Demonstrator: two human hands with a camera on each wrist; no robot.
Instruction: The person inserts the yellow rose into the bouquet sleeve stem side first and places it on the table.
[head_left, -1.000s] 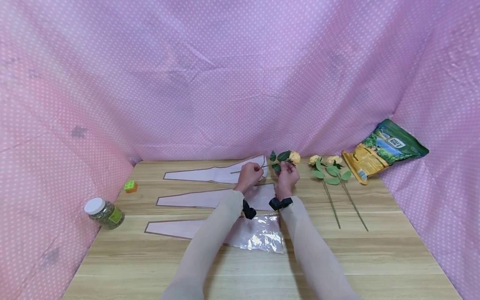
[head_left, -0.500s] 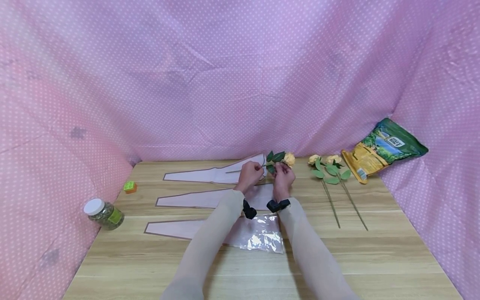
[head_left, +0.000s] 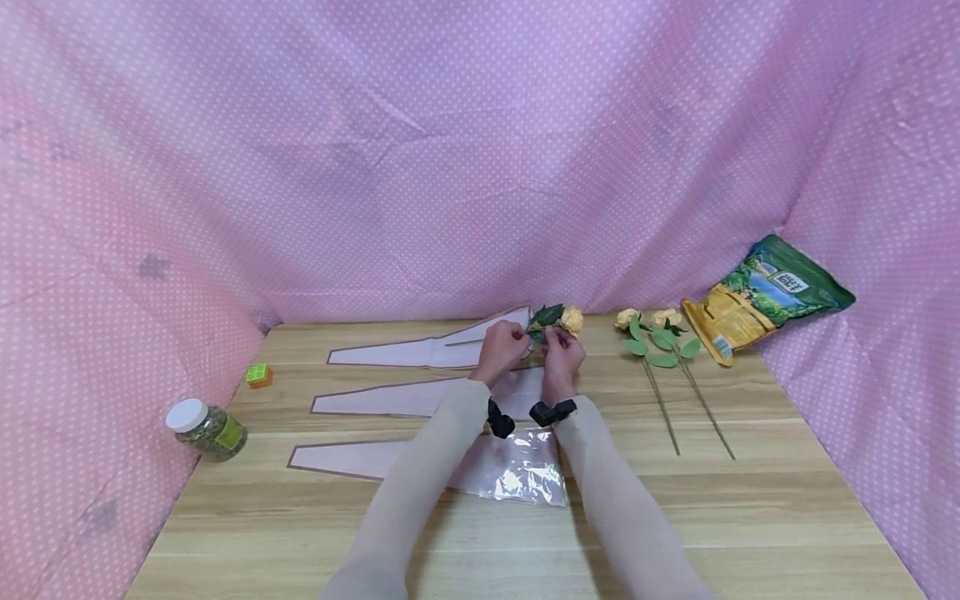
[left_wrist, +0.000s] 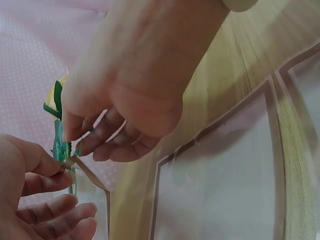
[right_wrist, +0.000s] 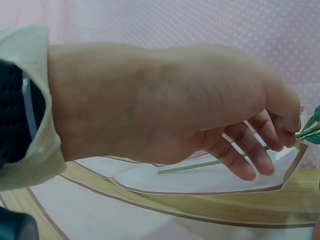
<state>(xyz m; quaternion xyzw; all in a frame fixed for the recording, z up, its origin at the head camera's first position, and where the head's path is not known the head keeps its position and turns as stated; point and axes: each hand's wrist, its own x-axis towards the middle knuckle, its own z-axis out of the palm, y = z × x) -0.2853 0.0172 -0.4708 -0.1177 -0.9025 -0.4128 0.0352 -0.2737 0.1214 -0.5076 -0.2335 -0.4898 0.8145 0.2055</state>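
Observation:
At the far sleeve's mouth, my left hand (head_left: 504,346) pinches the edge of the tapered clear flower sleeve (head_left: 390,352) between thumb and finger, as the left wrist view shows. My right hand (head_left: 562,357) pinches the stem of a yellow artificial rose (head_left: 572,321) just below its bloom, by the dark green leaves (head_left: 549,315). The rose lies sideways, bloom to the right. Its bare stem (right_wrist: 190,166) runs left inside the sleeve, while bloom and upper leaves stand outside the mouth. In the right wrist view, my left hand (right_wrist: 215,107) hides part of the stem.
Two more brown-edged sleeves, one middle (head_left: 390,397) and one near (head_left: 352,458), lie below my arms. Two yellow roses (head_left: 666,318) lie to the right, beside a green and yellow bag (head_left: 765,292). A white-lidded jar (head_left: 210,429) and a small block (head_left: 259,375) are at left.
My right hand has moved left with the rose, and the stem has slid deeper into the far sleeve. The left hand has stayed at the sleeve's mouth.

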